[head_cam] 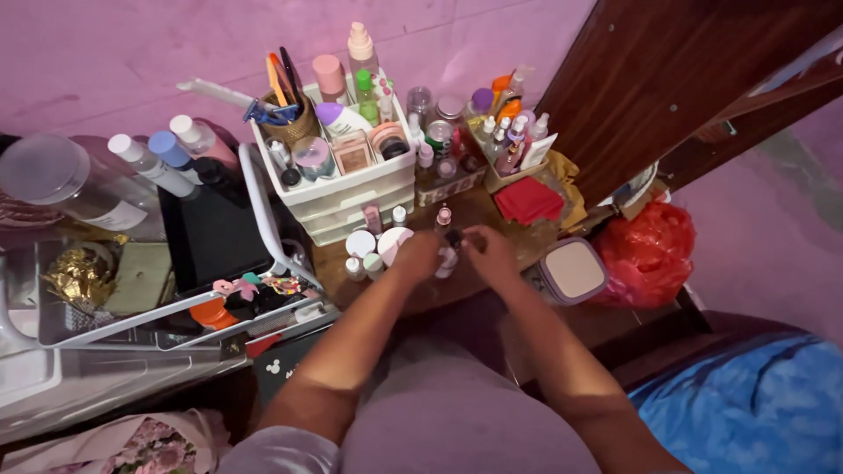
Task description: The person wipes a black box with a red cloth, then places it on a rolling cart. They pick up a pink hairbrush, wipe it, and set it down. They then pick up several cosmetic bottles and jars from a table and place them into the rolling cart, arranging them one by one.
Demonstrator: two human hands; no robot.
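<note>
both hands, left hand [418, 255] and right hand [488, 249], pinch a small bottle [449, 257], mostly hidden behind their fingers.

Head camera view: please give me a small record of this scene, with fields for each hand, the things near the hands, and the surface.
left hand: closed around a small pale bottle, low over the wooden table
right hand: at the top of the same bottle, fingers on its dark cap
near the hands: small white jars, a square compact case, a red folded cloth
behind: white drawer organizer full of bottles and tubes
right side: red plastic bag
unclear: whether the cap is on or off
</note>
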